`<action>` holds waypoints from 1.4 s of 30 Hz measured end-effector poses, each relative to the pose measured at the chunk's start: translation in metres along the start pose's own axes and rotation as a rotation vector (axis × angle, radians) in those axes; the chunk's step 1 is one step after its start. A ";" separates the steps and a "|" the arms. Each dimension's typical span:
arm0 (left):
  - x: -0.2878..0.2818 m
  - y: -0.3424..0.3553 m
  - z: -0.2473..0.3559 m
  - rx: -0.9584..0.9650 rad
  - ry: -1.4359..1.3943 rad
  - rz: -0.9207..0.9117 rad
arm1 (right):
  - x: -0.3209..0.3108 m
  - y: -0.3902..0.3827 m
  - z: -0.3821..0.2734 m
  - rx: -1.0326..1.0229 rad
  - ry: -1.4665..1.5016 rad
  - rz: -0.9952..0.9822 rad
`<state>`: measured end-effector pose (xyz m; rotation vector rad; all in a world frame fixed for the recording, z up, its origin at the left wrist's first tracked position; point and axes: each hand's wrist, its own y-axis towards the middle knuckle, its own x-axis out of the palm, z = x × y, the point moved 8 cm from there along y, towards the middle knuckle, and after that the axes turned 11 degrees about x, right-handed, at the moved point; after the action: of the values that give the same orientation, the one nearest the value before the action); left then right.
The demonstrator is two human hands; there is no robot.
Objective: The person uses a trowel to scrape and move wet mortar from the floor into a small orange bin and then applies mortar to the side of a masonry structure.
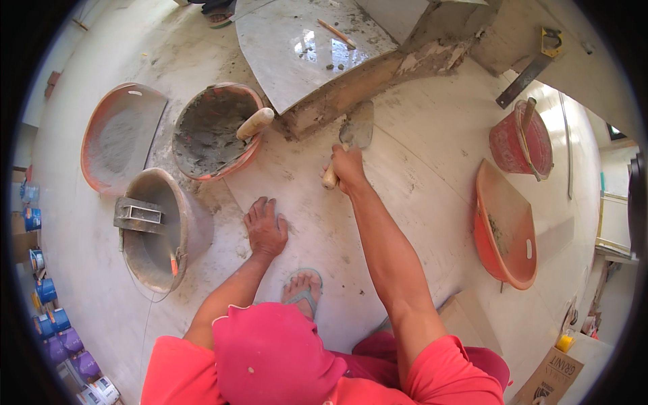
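Observation:
My right hand [347,165] is wrapped round the wooden handle of a trowel [359,124]. Its grey, mortar-smeared blade points away from me and lies low over the floor, by the foot of the raised step. On the floor to the left, my left hand [265,227] rests palm down with its fingers spread, holding nothing. Beyond it stands an orange bucket [196,174] with wet grey mortar [202,128] inside. A second wooden handle [255,124] sticks out over that bucket's right rim; what it belongs to is sunk in the mortar.
A polished slab [290,50] with a pencil-like stick [336,34] tops the step ahead. At left are an orange scoop [96,120] of grey powder and a large bucket [202,223]. A red bucket [503,145], an orange scoop [489,236] and a handsaw [523,81] are at right.

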<state>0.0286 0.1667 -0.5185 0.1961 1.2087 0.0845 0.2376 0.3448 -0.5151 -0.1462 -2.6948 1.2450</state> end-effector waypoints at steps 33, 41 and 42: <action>-0.004 -0.002 0.001 0.014 -0.015 -0.001 | -0.235 -0.095 -0.048 -0.667 0.907 -0.087; -0.003 -0.002 0.000 0.027 0.033 -0.004 | -0.170 -0.103 -0.022 -0.466 0.735 -0.059; -0.001 -0.003 0.001 0.033 0.043 -0.010 | -0.155 -0.100 -0.016 -0.414 0.642 -0.004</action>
<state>0.0290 0.1639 -0.5175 0.2178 1.2546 0.0602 0.3907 0.2675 -0.4465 -0.4958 -2.3185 0.4893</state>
